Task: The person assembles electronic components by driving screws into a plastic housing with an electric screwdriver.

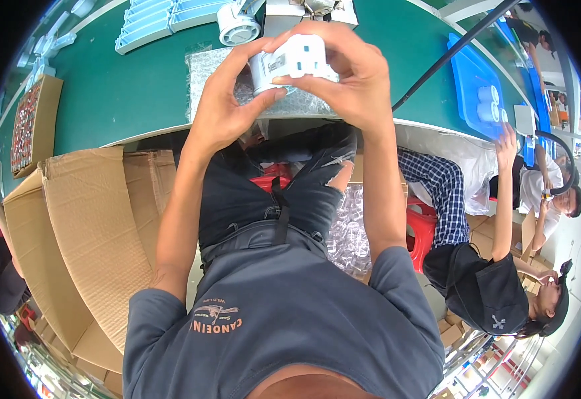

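Note:
Above the near edge of the green table I hold up a white plastic housing point(307, 54) with small square slots in its face and a printed label on its side. Its left end joins a rounded, cup-like white part point(261, 73). My left hand point(227, 110) is closed around that rounded end, thumb below and fingers above. On the other side my right hand point(357, 83) grips the slotted end, its thumb pressed along the underside. Behind and under the hands lies a sheet of bubble wrap point(200, 86) on the table.
Beyond the hands stand a round white device point(238, 28), light-blue trays point(145, 28) and an open box point(284, 14). A black cable point(444, 56) slants across the right. A blue tray point(463, 76) holds white cylinders point(487, 106), near a co-worker's hand point(505, 143). Cardboard point(94, 213) lies left.

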Tool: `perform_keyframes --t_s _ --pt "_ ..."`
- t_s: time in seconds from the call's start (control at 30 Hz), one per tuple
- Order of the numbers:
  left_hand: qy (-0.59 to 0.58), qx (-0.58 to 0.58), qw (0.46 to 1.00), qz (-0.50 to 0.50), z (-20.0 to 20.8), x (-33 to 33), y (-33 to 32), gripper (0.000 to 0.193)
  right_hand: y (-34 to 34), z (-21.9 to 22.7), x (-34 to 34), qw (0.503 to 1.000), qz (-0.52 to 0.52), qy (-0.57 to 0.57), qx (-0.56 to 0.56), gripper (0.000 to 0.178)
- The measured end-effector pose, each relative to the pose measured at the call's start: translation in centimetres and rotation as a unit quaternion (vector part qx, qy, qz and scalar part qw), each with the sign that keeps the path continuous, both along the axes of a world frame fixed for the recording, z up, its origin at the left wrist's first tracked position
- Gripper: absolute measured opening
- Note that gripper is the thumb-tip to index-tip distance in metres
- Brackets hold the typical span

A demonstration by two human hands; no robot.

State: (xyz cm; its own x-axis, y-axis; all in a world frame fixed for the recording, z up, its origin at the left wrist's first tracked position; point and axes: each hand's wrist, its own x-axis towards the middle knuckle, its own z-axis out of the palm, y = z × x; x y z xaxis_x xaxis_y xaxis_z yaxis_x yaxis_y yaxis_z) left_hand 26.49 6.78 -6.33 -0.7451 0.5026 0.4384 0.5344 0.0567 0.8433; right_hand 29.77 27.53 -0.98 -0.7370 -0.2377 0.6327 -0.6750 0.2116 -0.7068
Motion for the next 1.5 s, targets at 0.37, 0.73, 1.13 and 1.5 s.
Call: perform_keyframes --t_s 0.37,0.73,1.13,1.5 --pt "-0.012 0.039 0.999 0.007 -0.3 0.1 0.3 0.068 -0.2 -0.4 -0.3 0.999 -0.028 -0.008 -0.015 0.050" --pt "0.005 -0.006 1.000 0.023 1.3 0.3 0.4 0.065 -0.2 -0.3 -0.4 0.998 -0.031 -0.037 -0.048 0.046" --pt "0.049 0.021 0.995 0.080 0.6 0.5 1.1 0.058 -1.7 1.8 3.1 0.933 -0.239 -0.209 0.169 0.029" --pt "0.033 0.008 0.998 0.049 1.3 0.9 0.6 0.059 -2.8 -3.0 5.8 0.954 -0.219 -0.169 0.116 0.008"
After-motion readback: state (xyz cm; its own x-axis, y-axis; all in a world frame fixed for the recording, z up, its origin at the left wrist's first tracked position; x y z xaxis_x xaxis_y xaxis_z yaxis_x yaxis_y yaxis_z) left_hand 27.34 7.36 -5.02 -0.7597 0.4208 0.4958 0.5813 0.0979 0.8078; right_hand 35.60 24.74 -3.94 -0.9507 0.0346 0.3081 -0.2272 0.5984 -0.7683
